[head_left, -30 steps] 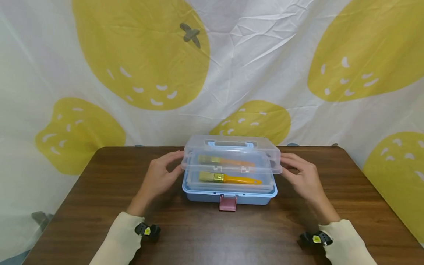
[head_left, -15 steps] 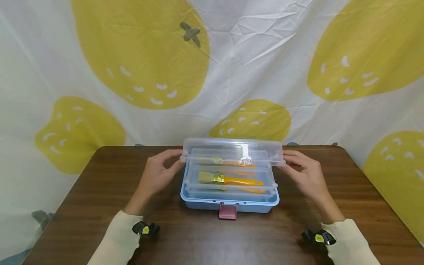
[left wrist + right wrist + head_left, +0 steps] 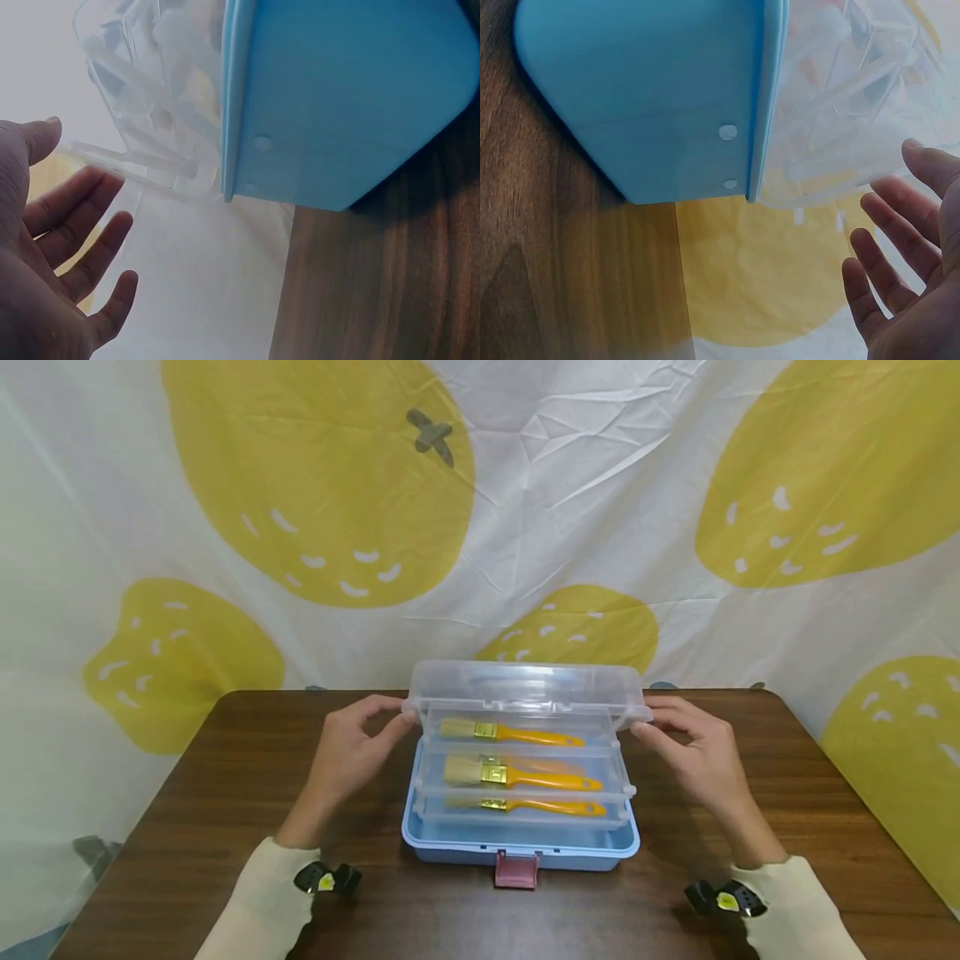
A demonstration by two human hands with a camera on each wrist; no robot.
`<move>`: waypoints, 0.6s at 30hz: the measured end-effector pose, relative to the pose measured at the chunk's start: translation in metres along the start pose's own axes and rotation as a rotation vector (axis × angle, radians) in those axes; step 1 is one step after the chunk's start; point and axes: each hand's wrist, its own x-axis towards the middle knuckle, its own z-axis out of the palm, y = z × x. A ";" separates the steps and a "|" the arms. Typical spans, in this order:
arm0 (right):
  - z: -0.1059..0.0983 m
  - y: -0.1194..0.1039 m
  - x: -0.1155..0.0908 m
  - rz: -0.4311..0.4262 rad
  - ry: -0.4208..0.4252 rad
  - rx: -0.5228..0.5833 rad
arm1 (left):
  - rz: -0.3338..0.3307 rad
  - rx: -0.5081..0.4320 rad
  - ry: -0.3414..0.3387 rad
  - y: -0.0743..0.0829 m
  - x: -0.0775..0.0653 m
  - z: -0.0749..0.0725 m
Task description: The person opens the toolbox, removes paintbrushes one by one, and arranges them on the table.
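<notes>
A light-blue storage box with a pink latch stands on the table. Its clear lid is raised and tilted back. Under the lid, translucent trays are fanned out in steps, bearing paintbrushes with orange handles, such as the upper paintbrush and the middle paintbrush. My left hand pinches the lid's left end at its rim, thumb on the near side. At the opposite end, my right hand pinches the rim the same way. In both wrist views the other fingers are spread below the rim.
The brown wooden table extends to both sides and in front of the box. Behind its far edge hangs a white cloth printed with yellow fruit, close behind the lid.
Both hands have swung the lid up and back. The trays have risen and spread apart, revealing more paintbrushes, and the box has shifted slightly toward me.
</notes>
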 end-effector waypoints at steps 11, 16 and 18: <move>-0.001 -0.006 -0.002 0.088 -0.001 0.001 | -0.062 0.004 0.003 0.004 -0.002 -0.002; 0.000 -0.008 -0.002 0.118 -0.001 0.015 | -0.082 -0.020 0.003 0.004 -0.002 -0.001; 0.001 -0.009 -0.001 0.126 -0.005 0.018 | -0.091 -0.026 0.000 0.004 -0.002 0.000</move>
